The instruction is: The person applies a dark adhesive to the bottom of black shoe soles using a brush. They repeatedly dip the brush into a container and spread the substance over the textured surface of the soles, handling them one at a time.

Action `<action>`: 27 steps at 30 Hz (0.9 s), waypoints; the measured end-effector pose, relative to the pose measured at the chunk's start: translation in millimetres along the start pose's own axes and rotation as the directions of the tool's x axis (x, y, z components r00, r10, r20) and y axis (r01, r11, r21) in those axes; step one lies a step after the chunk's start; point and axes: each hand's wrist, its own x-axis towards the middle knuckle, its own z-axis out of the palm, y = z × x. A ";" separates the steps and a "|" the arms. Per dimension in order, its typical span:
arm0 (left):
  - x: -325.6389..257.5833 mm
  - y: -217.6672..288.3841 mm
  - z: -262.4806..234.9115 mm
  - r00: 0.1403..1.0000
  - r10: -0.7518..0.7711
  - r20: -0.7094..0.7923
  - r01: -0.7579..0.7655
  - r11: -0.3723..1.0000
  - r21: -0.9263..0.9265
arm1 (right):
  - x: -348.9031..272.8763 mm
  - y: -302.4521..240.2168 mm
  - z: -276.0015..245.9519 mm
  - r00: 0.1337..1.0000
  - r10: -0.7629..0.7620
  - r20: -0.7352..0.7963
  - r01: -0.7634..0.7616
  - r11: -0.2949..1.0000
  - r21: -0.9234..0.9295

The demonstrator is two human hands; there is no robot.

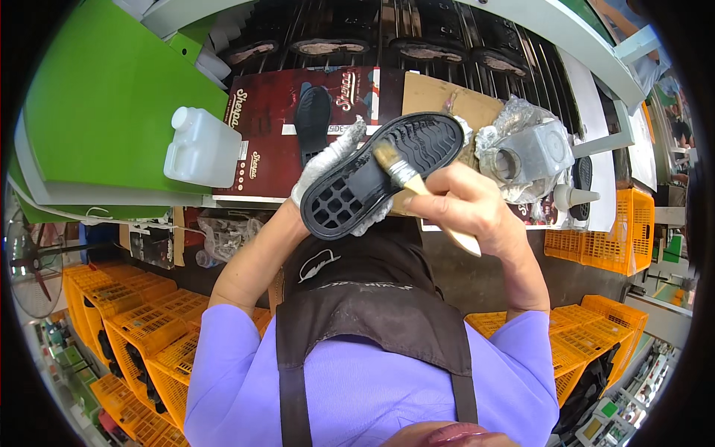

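Observation:
My left hand (325, 165), in a white glove, holds a black shoe sole (365, 182) from beneath. The sole is tilted, its inner side with ridges and square hollows facing up. Bare, my right hand (468, 203) grips the pale wooden handle of a paintbrush (404, 176). The light brown bristles rest on the ridged forepart of the sole, which looks wet there. Beyond my left hand a second black sole (312, 115) lies on a dark red printed cardboard (264, 112). Most of my left fingers are hidden under the sole.
A white jug (201, 149) stands left of the cardboard. At right are a see-through plastic container (542, 153) in crumpled film and a nozzle bottle (575, 197). Black footwear (331, 30) lines the rollers behind. Orange crates (153, 320) stand on both sides.

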 end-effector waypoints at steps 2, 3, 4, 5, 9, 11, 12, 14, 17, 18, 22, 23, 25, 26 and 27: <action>2.6 -1.6 1.6 0.997 0.009 -0.071 -0.009 1.000 0.010 | -0.4 0.5 3.5 0.999 -0.044 0.019 0.042 0.996 0.085; 5.6 -3.6 3.6 0.989 0.038 -0.146 -0.039 0.999 -0.004 | 0.0 0.0 3.2 0.998 -0.062 0.024 0.059 0.992 0.113; 9.2 -5.9 7.2 0.973 0.064 -0.221 -0.069 0.997 -0.016 | -0.7 1.5 3.0 0.999 -0.050 0.014 0.047 0.991 0.121; 11.0 -7.1 8.8 0.952 0.088 -0.294 -0.099 0.995 -0.025 | -1.8 4.5 2.2 0.999 -0.037 0.004 0.036 0.991 0.129; 3.9 -3.0 -10.4 0.999 0.037 -0.026 -0.035 0.998 0.045 | -3.8 17.0 -5.2 0.996 0.041 -0.075 -0.036 0.997 0.070; 5.4 -2.0 -11.6 1.000 -0.006 0.021 0.005 0.999 0.035 | -7.4 22.2 -7.2 0.983 0.119 -0.139 -0.114 0.992 0.044; 4.9 -3.0 -8.1 0.999 0.003 -0.047 -0.001 0.998 0.058 | -9.0 23.9 -7.9 0.975 0.155 -0.159 -0.149 0.988 0.049; 3.0 -5.6 -8.1 0.995 0.011 -0.095 -0.003 0.997 0.082 | -12.2 27.2 -7.9 0.959 0.200 -0.202 -0.196 0.980 0.038; 0.7 -8.4 -12.0 0.997 0.013 -0.082 -0.009 0.999 0.053 | -14.2 30.2 -5.5 0.934 0.230 -0.273 -0.242 0.970 -0.012; 2.0 -9.8 -11.7 0.994 0.013 -0.107 -0.011 1.000 0.019 | -14.5 29.3 -4.1 0.921 0.249 -0.299 -0.269 0.963 -0.028; 4.2 -18.7 -9.4 0.989 0.013 -0.148 -0.015 1.000 -0.008 | -15.0 29.6 8.6 0.872 0.286 -0.398 -0.344 0.936 -0.081; 4.2 -20.5 -8.9 0.988 0.014 -0.153 -0.015 1.000 -0.005 | -13.7 28.6 11.7 0.854 0.307 -0.419 -0.372 0.925 -0.080; 4.7 -25.8 -15.4 0.991 0.074 -0.115 -0.044 0.969 0.244 | -10.3 28.2 18.4 0.827 0.312 -0.467 -0.382 0.922 -0.060; 6.5 -29.0 -17.3 0.987 0.102 -0.122 -0.052 0.930 0.363 | -10.2 28.5 22.8 0.811 0.322 -0.489 -0.391 0.919 -0.044; 7.5 -30.5 -18.0 0.984 0.131 -0.123 -0.058 0.877 0.477 | -9.4 29.3 25.8 0.794 0.329 -0.511 -0.399 0.916 -0.030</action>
